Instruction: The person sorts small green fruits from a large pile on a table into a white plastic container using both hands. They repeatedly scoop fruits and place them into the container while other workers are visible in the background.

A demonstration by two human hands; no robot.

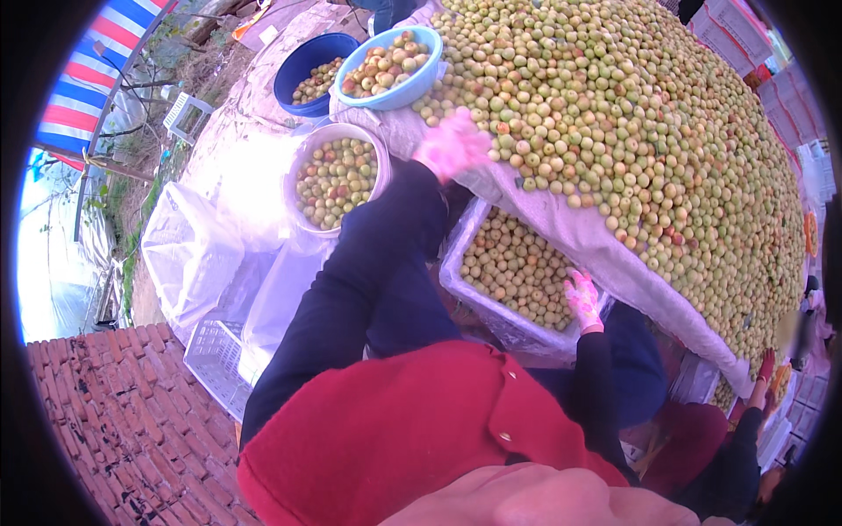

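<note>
My left hand, in a pink patterned glove, is blurred above the near edge of a large heap of small round green-and-reddish fruit, which look like jujubes. Whether it holds any fruit cannot be made out. My right hand, gloved alike, lies at the right side of a plastic-lined crate, its fingers apart over the crate's fruit. A pale woven sheet edges the heap just beyond the crate. Left of my left forearm stands a white bucket with similar fruit.
A light-blue basin and a dark-blue tub hold fruit at the upper left. Plastic bags and a white basket lie left, above a brick surface. Another person's hand reaches in at lower right. Stacked boxes stand beyond.
</note>
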